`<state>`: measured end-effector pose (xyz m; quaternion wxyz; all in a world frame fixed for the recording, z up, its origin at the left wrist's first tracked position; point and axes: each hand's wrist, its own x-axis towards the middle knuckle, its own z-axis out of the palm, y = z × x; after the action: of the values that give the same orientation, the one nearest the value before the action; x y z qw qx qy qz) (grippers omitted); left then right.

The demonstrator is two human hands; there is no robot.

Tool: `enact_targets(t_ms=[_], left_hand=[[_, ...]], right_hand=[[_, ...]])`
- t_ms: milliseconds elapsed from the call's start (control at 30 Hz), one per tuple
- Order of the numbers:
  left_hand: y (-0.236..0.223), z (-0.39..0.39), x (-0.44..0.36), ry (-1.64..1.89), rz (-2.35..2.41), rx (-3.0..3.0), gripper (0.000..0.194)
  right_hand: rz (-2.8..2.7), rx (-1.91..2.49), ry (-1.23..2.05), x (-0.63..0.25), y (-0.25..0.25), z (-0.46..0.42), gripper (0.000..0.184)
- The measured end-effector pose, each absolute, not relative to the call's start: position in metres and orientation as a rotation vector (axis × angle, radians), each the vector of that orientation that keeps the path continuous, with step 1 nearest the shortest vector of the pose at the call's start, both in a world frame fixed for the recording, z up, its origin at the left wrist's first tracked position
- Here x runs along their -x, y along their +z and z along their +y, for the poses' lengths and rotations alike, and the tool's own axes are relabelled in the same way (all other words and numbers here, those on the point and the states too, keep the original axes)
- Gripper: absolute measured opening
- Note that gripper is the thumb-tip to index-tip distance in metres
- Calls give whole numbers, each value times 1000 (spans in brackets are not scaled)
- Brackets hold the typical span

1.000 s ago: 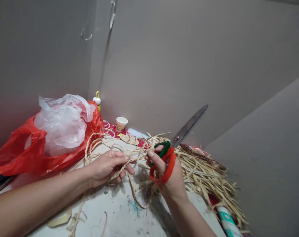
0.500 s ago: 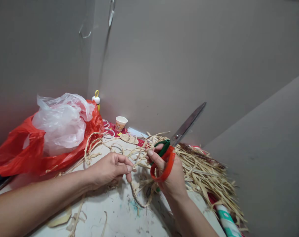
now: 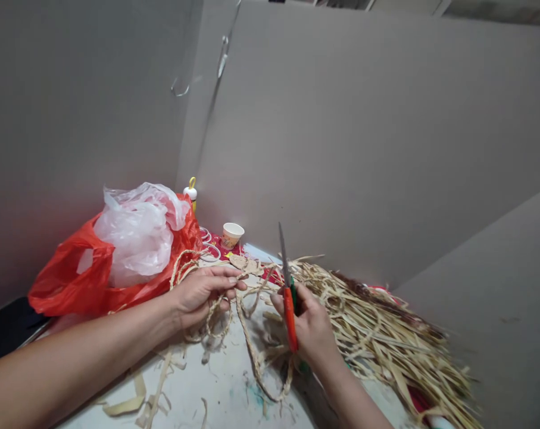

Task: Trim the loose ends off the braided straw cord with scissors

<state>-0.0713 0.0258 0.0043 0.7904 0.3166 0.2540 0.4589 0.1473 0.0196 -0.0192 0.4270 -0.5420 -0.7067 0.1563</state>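
Observation:
My left hand [image 3: 211, 292] pinches a braided straw cord [image 3: 250, 345] between thumb and fingers. Part of the cord loops under that hand, and a longer loop hangs down onto the white table [image 3: 234, 411]. To its right, my right hand [image 3: 312, 325] is closed on a pair of scissors [image 3: 290, 298] with one orange and one green handle. The scissors point upward and away from me, blades apparently together, clear of the cord. Several loose straw strips and scraps lie under and around both hands.
A heap of dry straw [image 3: 377, 328] covers the table's right side. At the left sits a red plastic bag [image 3: 73, 274] with a clear bag [image 3: 140, 238] in it. A paper cup [image 3: 232, 236] and a yellow-topped bottle [image 3: 191, 192] stand by the grey wall [image 3: 341, 131].
The scissors have turned from leaning right to nearly upright, their orange handle now edge-on. My left hand has shifted along the cord. The whole view has swung a little left and up.

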Motion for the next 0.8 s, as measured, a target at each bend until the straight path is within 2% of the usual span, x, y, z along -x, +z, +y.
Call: enact_targets(t_ms=[200,367,800], left_hand=[[4,32,76,1063,622,-602,22],[2,34,76,1120,659,-636,20],[10,34,76,1165,717,-619,22]], right_hand=[[-2085,1362,60,-161,-26,19,23],[-2288,1435,-180,-167,-29,24,24],[-2278,1415,-443,-171,-32,25,20]])
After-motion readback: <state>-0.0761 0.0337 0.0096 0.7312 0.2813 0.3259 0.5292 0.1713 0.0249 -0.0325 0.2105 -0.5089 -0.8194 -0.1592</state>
